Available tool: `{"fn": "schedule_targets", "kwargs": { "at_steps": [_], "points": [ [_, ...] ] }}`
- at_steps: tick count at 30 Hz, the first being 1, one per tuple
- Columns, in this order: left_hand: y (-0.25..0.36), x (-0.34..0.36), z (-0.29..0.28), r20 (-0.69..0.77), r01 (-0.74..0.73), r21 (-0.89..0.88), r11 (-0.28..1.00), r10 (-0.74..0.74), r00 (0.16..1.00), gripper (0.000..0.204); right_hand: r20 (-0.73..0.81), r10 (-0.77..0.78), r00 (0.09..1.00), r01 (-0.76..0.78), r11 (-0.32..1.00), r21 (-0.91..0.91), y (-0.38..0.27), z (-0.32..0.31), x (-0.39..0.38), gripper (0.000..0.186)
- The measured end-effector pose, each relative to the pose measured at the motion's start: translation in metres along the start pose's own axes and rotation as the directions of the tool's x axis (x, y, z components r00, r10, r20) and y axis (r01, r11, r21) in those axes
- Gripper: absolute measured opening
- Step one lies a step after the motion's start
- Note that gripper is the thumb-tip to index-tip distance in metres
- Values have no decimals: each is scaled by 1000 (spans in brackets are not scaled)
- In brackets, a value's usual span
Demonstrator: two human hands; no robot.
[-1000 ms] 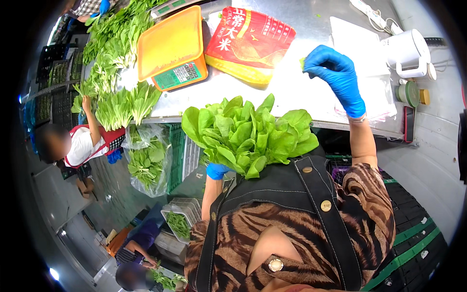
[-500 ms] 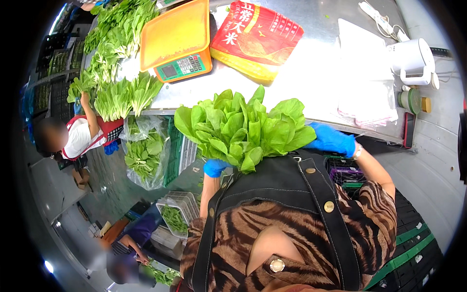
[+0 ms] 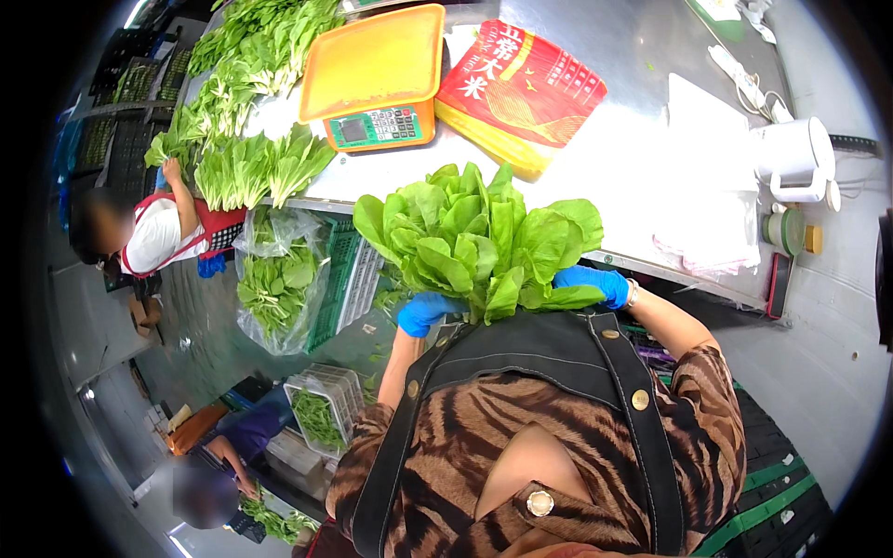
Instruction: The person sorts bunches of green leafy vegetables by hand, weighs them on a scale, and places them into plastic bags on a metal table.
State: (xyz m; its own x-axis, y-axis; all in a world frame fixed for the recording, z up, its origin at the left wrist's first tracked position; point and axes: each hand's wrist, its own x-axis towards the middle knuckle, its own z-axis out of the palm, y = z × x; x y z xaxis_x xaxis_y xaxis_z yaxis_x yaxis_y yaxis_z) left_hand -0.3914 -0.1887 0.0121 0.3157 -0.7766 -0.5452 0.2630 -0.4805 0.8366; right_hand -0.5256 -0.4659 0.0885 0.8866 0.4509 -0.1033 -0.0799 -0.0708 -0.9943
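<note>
A big bunch of leafy greens point(image 3: 484, 237) with broad bright leaves stands upright against my dark apron, at the near edge of the metal table point(image 3: 614, 209). My left hand point(image 3: 430, 312), in a blue glove, is closed on the lower left of the bunch, its fingertips hidden by leaves. On the right side, my right hand point(image 3: 595, 283), also blue-gloved, grips among the outer leaves; its fingers are partly covered. The stem ends are out of sight.
An orange scale point(image 3: 372, 74) and a red-and-yellow bag point(image 3: 526, 93) lie on the table. More greens point(image 3: 246, 172) are heaped at left. White plastic bags point(image 3: 707, 186) and a white jug point(image 3: 793, 158) are at right. A co-worker point(image 3: 167, 228) handles greens at left.
My right hand has moved left, in against the bunch. My left hand shows more beside the leaves, and the bunch has shifted slightly. The whole view has shifted a little.
</note>
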Motion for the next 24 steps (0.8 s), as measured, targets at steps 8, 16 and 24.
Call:
{"fn": "schedule_targets", "kwargs": {
  "at_steps": [8,16,24],
  "points": [
    [-2,12,8,-93,2,-397,918,-42,995,39,-107,165,980,-137,962,235,-22,4,26,54],
    [13,26,13,-19,24,-631,776,-46,999,48,-190,281,941,-180,888,423,-4,13,22,59],
    [91,55,22,-164,-290,-244,925,256,953,39,-385,228,894,9,850,526,48,9,60,50]
  ]
}}
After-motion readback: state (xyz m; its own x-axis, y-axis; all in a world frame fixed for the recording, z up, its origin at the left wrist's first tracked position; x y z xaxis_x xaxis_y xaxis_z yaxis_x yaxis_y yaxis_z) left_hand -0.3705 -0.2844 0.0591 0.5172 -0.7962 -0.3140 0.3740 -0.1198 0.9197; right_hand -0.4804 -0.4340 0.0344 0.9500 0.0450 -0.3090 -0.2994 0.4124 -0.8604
